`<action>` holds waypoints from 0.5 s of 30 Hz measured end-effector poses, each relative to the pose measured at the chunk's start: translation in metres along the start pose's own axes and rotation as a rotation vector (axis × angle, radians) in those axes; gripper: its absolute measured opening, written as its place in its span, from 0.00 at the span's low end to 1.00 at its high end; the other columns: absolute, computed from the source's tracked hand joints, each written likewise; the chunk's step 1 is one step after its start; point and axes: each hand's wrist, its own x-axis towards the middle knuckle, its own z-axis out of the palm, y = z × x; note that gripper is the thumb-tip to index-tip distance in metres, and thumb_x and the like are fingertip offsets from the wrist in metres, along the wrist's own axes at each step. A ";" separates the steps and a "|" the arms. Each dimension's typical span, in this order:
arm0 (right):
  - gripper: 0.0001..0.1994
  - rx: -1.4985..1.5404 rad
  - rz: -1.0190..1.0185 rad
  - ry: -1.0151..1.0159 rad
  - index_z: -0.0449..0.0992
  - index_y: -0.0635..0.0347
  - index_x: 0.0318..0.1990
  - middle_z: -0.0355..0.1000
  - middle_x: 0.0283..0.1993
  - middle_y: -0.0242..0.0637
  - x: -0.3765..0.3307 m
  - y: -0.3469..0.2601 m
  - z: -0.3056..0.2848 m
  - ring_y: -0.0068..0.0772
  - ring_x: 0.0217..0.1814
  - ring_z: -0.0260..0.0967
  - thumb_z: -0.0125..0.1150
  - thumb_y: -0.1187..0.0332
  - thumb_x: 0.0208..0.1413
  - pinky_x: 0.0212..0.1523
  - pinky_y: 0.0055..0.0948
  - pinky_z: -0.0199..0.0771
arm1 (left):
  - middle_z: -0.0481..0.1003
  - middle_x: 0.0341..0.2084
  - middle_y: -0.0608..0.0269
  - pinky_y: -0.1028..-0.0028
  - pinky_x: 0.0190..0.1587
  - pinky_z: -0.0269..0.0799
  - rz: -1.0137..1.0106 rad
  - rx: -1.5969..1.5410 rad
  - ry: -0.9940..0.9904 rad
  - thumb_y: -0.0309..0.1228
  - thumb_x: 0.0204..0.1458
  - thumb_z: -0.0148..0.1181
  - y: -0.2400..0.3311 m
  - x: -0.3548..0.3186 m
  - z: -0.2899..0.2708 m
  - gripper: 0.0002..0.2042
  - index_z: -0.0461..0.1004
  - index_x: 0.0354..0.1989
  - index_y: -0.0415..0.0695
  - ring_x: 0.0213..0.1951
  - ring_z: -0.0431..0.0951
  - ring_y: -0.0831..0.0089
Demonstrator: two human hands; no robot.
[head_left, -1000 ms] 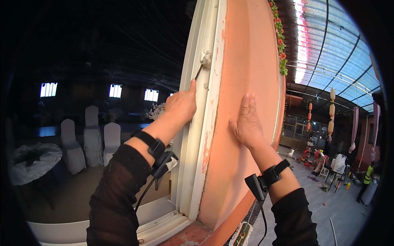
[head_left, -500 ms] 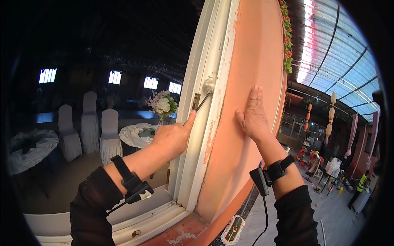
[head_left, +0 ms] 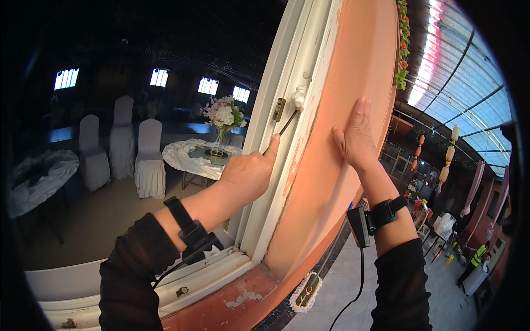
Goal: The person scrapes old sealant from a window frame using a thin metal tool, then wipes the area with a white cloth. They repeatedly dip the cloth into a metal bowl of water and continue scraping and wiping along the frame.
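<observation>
My left hand (head_left: 247, 174) is closed around a thin dark rod (head_left: 288, 122), its index finger stretched along it. At the rod's far end, a crumpled white wad (head_left: 298, 98) presses against the white window frame (head_left: 264, 182). What the wad is made of I cannot make out, and the rod's near end is hidden in my hand. Beside the rod, a small metal latch plate (head_left: 279, 109) is set in the frame. My right hand (head_left: 359, 135) lies open, palm flat on the orange wall (head_left: 326, 149) right of the frame, fingers pointing up.
Through the window opening stand white-covered chairs (head_left: 150, 160) and a cloth-draped round table (head_left: 185, 157) with a flower vase (head_left: 223, 121). Peeling paint marks the red sill (head_left: 243, 298) below. To the right are a flat mop (head_left: 306, 292) on the floor and a person in a yellow vest (head_left: 477, 256).
The white wad and my left hand have slid down along the frame, closer to the latch plate, baring a round spot above. My right hand stays flat on the wall. The view has shifted.
</observation>
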 end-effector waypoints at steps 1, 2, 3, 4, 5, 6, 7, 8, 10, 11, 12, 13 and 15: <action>0.47 -0.013 -0.047 0.042 0.31 0.70 0.70 0.30 0.72 0.67 0.001 0.001 0.001 0.62 0.75 0.35 0.57 0.61 0.53 0.70 0.40 0.48 | 0.76 0.28 0.46 0.59 0.32 0.74 -0.005 0.008 -0.053 0.22 0.46 0.50 -0.003 -0.014 0.004 0.38 0.46 0.69 0.39 0.30 0.79 0.54; 0.47 -0.009 -0.011 0.010 0.31 0.70 0.70 0.30 0.72 0.66 0.001 0.002 0.003 0.61 0.75 0.35 0.57 0.61 0.53 0.70 0.42 0.48 | 0.76 0.28 0.46 0.59 0.32 0.75 -0.016 0.019 -0.121 0.22 0.46 0.49 -0.006 -0.027 0.006 0.37 0.47 0.69 0.38 0.30 0.79 0.54; 0.47 -0.006 -0.009 0.007 0.31 0.70 0.70 0.30 0.72 0.65 0.002 0.002 0.002 0.61 0.75 0.35 0.57 0.61 0.53 0.70 0.44 0.48 | 0.77 0.29 0.45 0.59 0.32 0.75 -0.037 0.033 -0.197 0.21 0.47 0.49 -0.008 -0.036 0.008 0.36 0.47 0.69 0.37 0.30 0.80 0.53; 0.47 -0.007 0.001 -0.008 0.30 0.70 0.69 0.30 0.72 0.65 0.003 0.000 0.000 0.61 0.75 0.34 0.57 0.61 0.53 0.69 0.46 0.48 | 0.77 0.29 0.44 0.59 0.33 0.75 -0.042 0.047 -0.197 0.21 0.45 0.50 -0.010 -0.041 0.009 0.37 0.47 0.69 0.36 0.31 0.80 0.53; 0.46 -0.012 0.010 -0.008 0.33 0.67 0.70 0.31 0.73 0.64 0.003 -0.003 -0.003 0.60 0.75 0.34 0.57 0.62 0.53 0.68 0.48 0.49 | 0.77 0.29 0.44 0.59 0.33 0.75 -0.016 0.020 -0.161 0.21 0.46 0.50 -0.011 -0.045 0.008 0.37 0.47 0.68 0.36 0.31 0.80 0.53; 0.44 -0.021 0.027 -0.018 0.35 0.63 0.71 0.32 0.73 0.63 0.004 -0.008 -0.007 0.59 0.75 0.34 0.57 0.63 0.53 0.67 0.50 0.50 | 0.77 0.29 0.44 0.59 0.33 0.75 -0.001 0.011 -0.126 0.21 0.46 0.50 -0.012 -0.048 0.007 0.37 0.47 0.68 0.36 0.31 0.80 0.53; 0.43 -0.021 0.110 -0.067 0.37 0.60 0.72 0.33 0.73 0.62 0.004 -0.014 -0.012 0.58 0.76 0.34 0.56 0.64 0.52 0.65 0.53 0.52 | 0.77 0.28 0.44 0.59 0.33 0.75 0.014 0.004 -0.089 0.21 0.46 0.50 -0.013 -0.048 0.005 0.37 0.47 0.68 0.36 0.31 0.80 0.53; 0.41 -0.119 0.007 -0.057 0.41 0.55 0.71 0.35 0.73 0.60 0.002 -0.022 -0.019 0.57 0.75 0.37 0.56 0.65 0.52 0.64 0.53 0.53 | 0.76 0.28 0.47 0.59 0.32 0.74 0.011 0.000 -0.081 0.22 0.45 0.50 -0.014 -0.049 0.002 0.39 0.45 0.70 0.40 0.30 0.79 0.52; 0.38 -0.293 -0.114 -0.062 0.50 0.46 0.71 0.40 0.72 0.57 -0.007 -0.045 -0.027 0.54 0.74 0.42 0.55 0.69 0.50 0.61 0.52 0.55 | 0.76 0.27 0.47 0.59 0.32 0.73 0.009 -0.034 -0.044 0.21 0.45 0.50 -0.014 -0.049 -0.003 0.37 0.48 0.69 0.40 0.30 0.78 0.52; 0.34 -0.341 -0.264 0.029 0.61 0.35 0.66 0.49 0.69 0.50 -0.013 -0.058 -0.028 0.50 0.68 0.50 0.54 0.73 0.48 0.58 0.46 0.57 | 0.76 0.26 0.48 0.59 0.32 0.73 0.011 -0.038 -0.026 0.21 0.45 0.50 -0.014 -0.050 -0.005 0.37 0.49 0.69 0.39 0.29 0.78 0.52; 0.32 -0.312 -0.325 -0.008 0.63 0.35 0.64 0.52 0.68 0.48 -0.021 -0.071 -0.027 0.49 0.66 0.52 0.54 0.73 0.49 0.57 0.45 0.57 | 0.77 0.26 0.47 0.59 0.32 0.74 0.028 -0.050 -0.005 0.21 0.46 0.50 -0.014 -0.050 -0.006 0.35 0.51 0.68 0.38 0.29 0.79 0.52; 0.31 -0.252 -0.449 0.029 0.65 0.35 0.63 0.54 0.66 0.45 -0.025 -0.080 -0.026 0.47 0.64 0.54 0.54 0.73 0.49 0.56 0.43 0.56 | 0.77 0.26 0.46 0.59 0.32 0.74 0.038 -0.052 0.011 0.22 0.46 0.50 -0.014 -0.051 -0.007 0.34 0.52 0.67 0.36 0.29 0.80 0.52; 0.32 -0.308 -0.324 -0.094 0.64 0.31 0.63 0.57 0.64 0.44 -0.021 -0.093 -0.019 0.46 0.64 0.55 0.54 0.74 0.48 0.58 0.43 0.56 | 0.78 0.26 0.45 0.59 0.33 0.75 0.038 -0.056 0.024 0.22 0.46 0.50 -0.014 -0.053 -0.009 0.33 0.53 0.66 0.35 0.30 0.80 0.53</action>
